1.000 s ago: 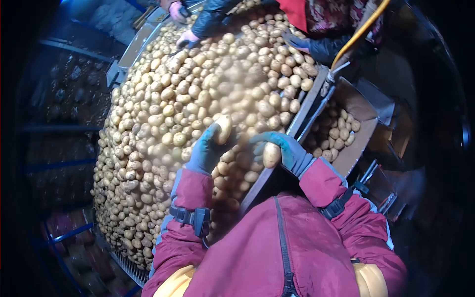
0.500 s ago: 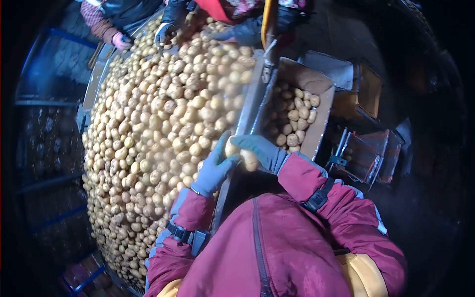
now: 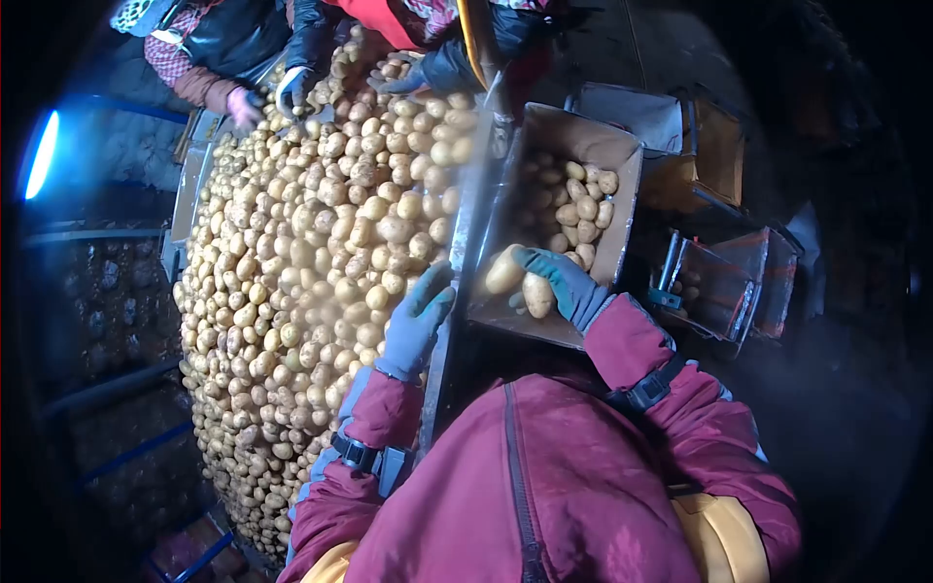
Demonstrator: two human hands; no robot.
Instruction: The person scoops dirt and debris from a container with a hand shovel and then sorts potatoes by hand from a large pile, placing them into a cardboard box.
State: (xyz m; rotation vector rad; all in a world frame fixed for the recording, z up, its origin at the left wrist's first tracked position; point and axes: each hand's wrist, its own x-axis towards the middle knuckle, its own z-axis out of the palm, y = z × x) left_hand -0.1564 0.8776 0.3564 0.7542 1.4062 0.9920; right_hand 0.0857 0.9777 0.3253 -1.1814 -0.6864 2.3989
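My right hand [image 3: 566, 280], in a grey-blue and green glove, is closed on two pale potatoes over the near end of a potato box. One potato [image 3: 503, 272] points to the left; the other potato [image 3: 537, 295] hangs below the fingers. My left hand [image 3: 416, 325], gloved the same way, has its fingers apart and holds nothing. It is at the right edge of a large heap of potatoes [image 3: 292, 262], beside the metal rim [image 3: 457, 282]. Inside the box [image 3: 627, 199], several potatoes [image 3: 583, 209] lie toward the far end.
Across the heap, other people's gloved hands [image 3: 292, 89] reach into the potatoes. A yellow post [image 3: 473, 44] rises at the far end of the rim. More boxes [image 3: 719, 160] stand at the right, with a clear-sided bin [image 3: 714, 282] closer to me.
My right hand has moved right, away from my left hand, carrying both potatoes over the box. My left hand no longer touches them. The view has shifted slightly.
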